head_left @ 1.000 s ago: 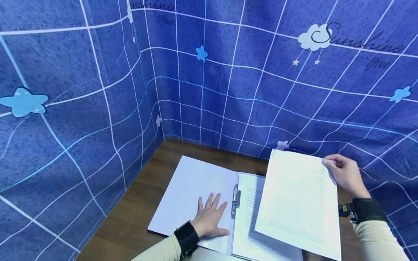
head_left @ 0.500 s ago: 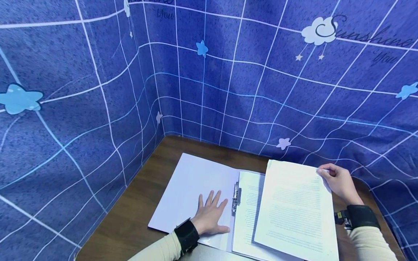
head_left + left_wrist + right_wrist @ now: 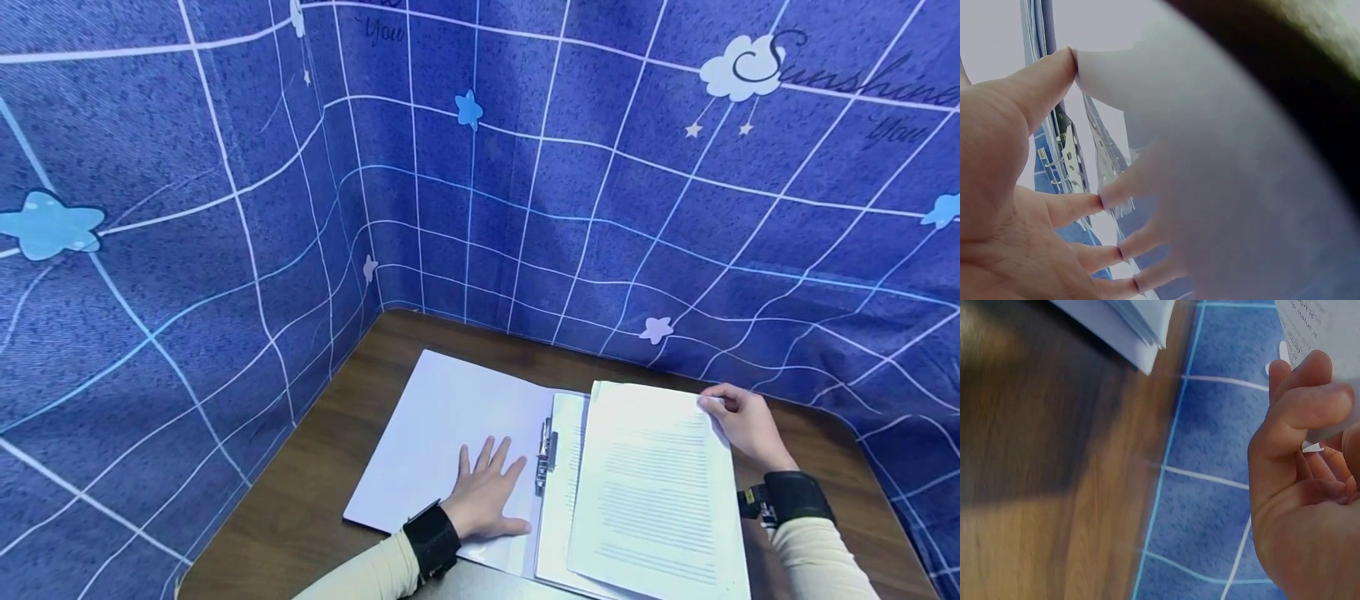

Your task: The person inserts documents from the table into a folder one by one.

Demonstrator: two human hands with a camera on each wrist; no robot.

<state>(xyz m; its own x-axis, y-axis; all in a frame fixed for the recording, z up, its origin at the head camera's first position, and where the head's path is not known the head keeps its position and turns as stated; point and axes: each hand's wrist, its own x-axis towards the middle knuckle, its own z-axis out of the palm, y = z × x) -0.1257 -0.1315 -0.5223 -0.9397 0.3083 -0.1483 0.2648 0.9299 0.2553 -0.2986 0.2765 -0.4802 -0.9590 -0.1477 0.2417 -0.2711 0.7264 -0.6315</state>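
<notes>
An open white folder lies on the table, with a metal clip along its spine. My left hand rests spread on the folder's left cover, fingertips close to the clip. In the left wrist view its straight fingers are mirrored in the glossy cover. My right hand pinches the top right corner of a printed sheet of paper between thumb and fingers. The sheet is held over the pages on the folder's right side and hides most of them. In the right wrist view, the sheet's corner sits under the thumb.
The brown wooden table carries the folder. A blue cloth with white grid lines and stars hangs along the table's left and back edges. Black straps with cameras sit on both wrists.
My right hand has moved left and a little down, bringing the sheet lower and closer to the clip, over the pages. The left hand stays in place on the cover.
</notes>
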